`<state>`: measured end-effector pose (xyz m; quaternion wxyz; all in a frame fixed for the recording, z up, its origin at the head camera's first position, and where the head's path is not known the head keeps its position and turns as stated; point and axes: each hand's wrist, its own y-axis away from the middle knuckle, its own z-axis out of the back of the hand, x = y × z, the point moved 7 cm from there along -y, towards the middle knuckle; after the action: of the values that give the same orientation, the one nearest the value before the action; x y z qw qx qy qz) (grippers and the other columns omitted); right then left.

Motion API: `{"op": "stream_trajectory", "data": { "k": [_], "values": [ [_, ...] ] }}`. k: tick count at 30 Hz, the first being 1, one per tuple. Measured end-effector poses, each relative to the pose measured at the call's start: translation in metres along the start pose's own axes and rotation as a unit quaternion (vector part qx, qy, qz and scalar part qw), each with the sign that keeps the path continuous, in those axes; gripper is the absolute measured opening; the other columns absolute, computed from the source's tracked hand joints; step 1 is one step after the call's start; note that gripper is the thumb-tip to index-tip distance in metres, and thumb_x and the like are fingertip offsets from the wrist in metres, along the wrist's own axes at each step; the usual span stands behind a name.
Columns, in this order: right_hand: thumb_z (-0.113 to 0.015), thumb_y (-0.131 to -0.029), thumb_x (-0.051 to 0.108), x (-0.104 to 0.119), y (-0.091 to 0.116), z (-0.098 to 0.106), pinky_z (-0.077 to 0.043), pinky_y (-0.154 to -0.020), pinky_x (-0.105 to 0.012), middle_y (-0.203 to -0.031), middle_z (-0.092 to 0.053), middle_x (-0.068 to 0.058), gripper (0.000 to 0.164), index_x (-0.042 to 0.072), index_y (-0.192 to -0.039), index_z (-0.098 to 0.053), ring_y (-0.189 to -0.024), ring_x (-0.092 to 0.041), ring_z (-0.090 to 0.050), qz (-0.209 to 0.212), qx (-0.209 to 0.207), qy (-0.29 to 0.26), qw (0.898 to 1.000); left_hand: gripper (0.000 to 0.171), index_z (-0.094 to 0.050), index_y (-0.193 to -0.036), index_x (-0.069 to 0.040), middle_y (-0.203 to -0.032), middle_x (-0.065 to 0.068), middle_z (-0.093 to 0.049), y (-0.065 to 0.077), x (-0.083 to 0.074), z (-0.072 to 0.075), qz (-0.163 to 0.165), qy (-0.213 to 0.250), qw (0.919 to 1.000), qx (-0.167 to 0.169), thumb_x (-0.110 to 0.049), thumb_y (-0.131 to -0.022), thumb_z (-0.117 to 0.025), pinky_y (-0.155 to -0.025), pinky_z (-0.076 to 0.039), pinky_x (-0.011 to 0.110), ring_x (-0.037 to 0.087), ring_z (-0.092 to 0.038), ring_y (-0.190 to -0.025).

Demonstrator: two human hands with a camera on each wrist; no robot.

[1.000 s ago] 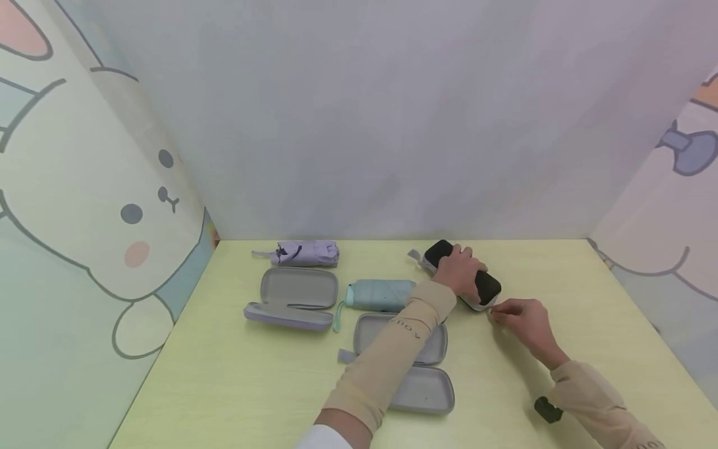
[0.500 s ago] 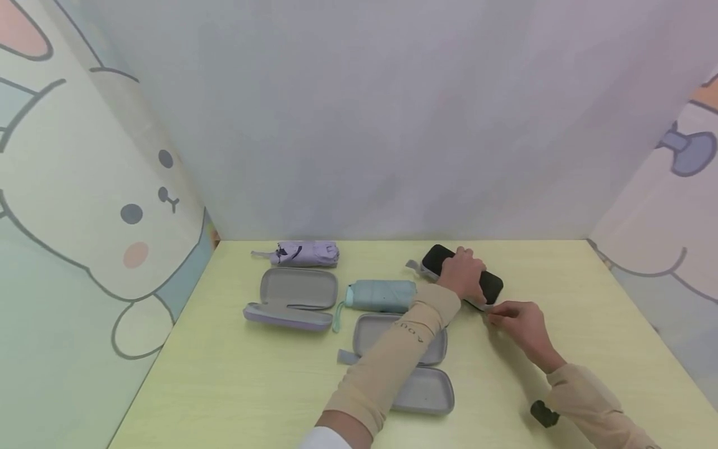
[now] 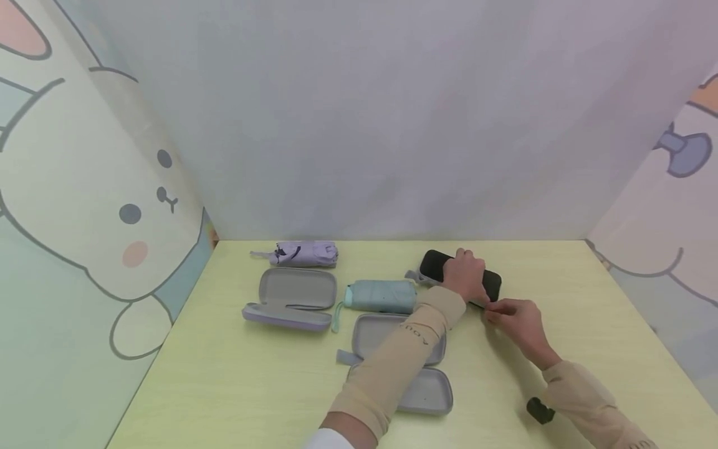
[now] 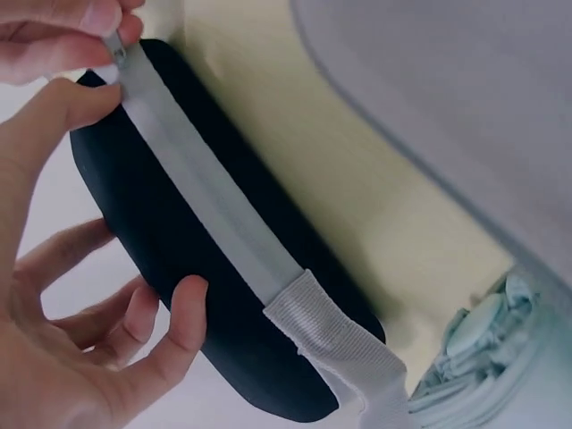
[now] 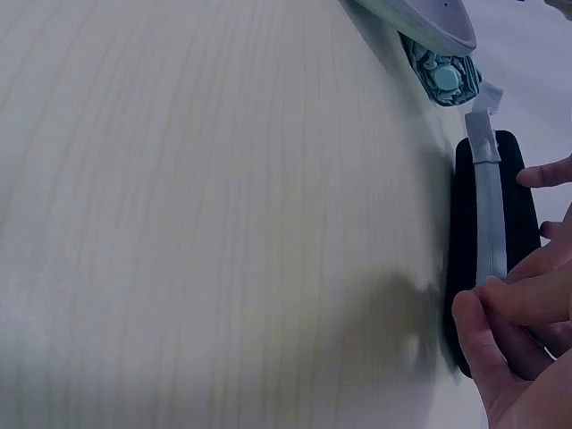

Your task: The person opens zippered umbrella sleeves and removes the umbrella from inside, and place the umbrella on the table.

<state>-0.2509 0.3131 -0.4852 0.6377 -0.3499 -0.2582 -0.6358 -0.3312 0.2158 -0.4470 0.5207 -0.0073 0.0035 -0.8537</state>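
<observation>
A black zip case (image 3: 432, 265) stands at the back right of the table, its light grey zip band (image 4: 192, 165) facing the front. My left hand (image 3: 465, 274) grips the case from above, thumb at the band and fingers over the far side. At the case's right end, my right hand (image 3: 518, 321) pinches the small metal zip pull (image 4: 116, 49) between thumb and forefinger. The band looks closed from the pull to the grey fabric loop (image 4: 331, 326) at the other end.
Left of the case lies a folded teal umbrella (image 3: 381, 296); a folded lilac umbrella (image 3: 305, 254) is farther back. Two hinged grey cases lie open, one (image 3: 297, 288) at left, the other (image 3: 426, 393) partly under my left sleeve. A small black object (image 3: 540, 410) is beside my right sleeve.
The black case has turned slightly, its left end coming nearer and its top now showing less tilt. My right hand has shifted a little left, close against my left hand.
</observation>
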Motion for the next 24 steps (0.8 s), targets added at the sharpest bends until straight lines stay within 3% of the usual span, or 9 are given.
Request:
{"op": "stream_trajectory", "data": {
  "k": [6,12,15,18,21,24],
  "values": [
    [-0.070,-0.081,0.004,-0.003,-0.007,0.002,-0.045,-0.062,-0.016,-0.079,-0.071,-0.011,0.009,-0.002,-0.087,-0.074,-0.071,-0.005,-0.061,-0.003,-0.003,0.019,1.000,0.055,-0.066,-0.106,-0.031,-0.105,-0.007,-0.057,0.000,-0.004,0.001,0.009,0.005,0.9999,0.006,-0.064,-0.063,-0.076,-0.061,-0.048,0.028,0.010,-0.045,-0.100],
    [-0.069,-0.081,0.003,-0.003,-0.011,0.006,-0.045,-0.064,-0.016,-0.079,-0.071,-0.010,0.009,-0.002,-0.087,-0.074,-0.072,-0.008,-0.063,0.006,-0.001,0.038,0.999,0.045,-0.063,-0.116,-0.029,-0.108,-0.006,-0.056,-0.001,0.001,0.007,-0.042,0.040,0.9979,0.029,-0.044,-0.075,-0.076,-0.073,-0.047,0.029,0.012,-0.045,-0.101],
    [-0.068,-0.082,0.003,-0.004,-0.015,0.010,-0.045,-0.064,-0.016,-0.079,-0.072,-0.010,0.009,-0.001,-0.087,-0.074,-0.073,-0.009,-0.064,0.012,-0.010,0.049,0.999,0.054,-0.056,-0.126,-0.035,-0.123,-0.006,-0.051,-0.001,0.018,0.009,-0.042,0.049,0.9970,0.043,-0.037,-0.076,-0.076,-0.085,-0.043,0.035,0.015,-0.041,-0.113],
    [-0.069,-0.081,0.003,-0.006,-0.018,0.013,-0.044,-0.063,-0.016,-0.080,-0.072,-0.010,0.009,0.000,-0.086,-0.074,-0.073,-0.008,-0.063,0.013,-0.015,0.057,0.998,0.068,-0.047,-0.133,-0.039,-0.133,-0.004,-0.043,0.002,0.042,0.009,-0.014,0.055,0.9965,0.061,-0.036,-0.074,-0.079,-0.091,-0.038,0.040,0.018,-0.034,-0.121],
    [-0.069,-0.081,0.003,-0.007,-0.020,0.016,-0.042,-0.064,-0.015,-0.081,-0.072,-0.010,0.009,0.000,-0.086,-0.075,-0.074,-0.007,-0.061,0.016,-0.014,0.066,0.998,0.076,-0.044,-0.135,-0.037,-0.133,-0.002,-0.041,0.007,0.061,0.007,0.006,0.087,0.9923,0.087,-0.030,-0.070,-0.083,-0.086,-0.041,0.037,0.019,-0.036,-0.117],
    [-0.069,-0.080,0.002,-0.008,-0.021,0.018,-0.041,-0.065,-0.013,-0.081,-0.072,-0.010,0.009,0.000,-0.086,-0.075,-0.075,-0.006,-0.061,0.019,-0.016,0.072,0.997,0.078,-0.043,-0.134,-0.030,-0.127,0.000,-0.042,0.013,0.073,0.002,0.002,0.146,0.9831,0.110,-0.018,-0.069,-0.084,-0.073,-0.045,0.030,0.018,-0.040,-0.107]
  ]
}}
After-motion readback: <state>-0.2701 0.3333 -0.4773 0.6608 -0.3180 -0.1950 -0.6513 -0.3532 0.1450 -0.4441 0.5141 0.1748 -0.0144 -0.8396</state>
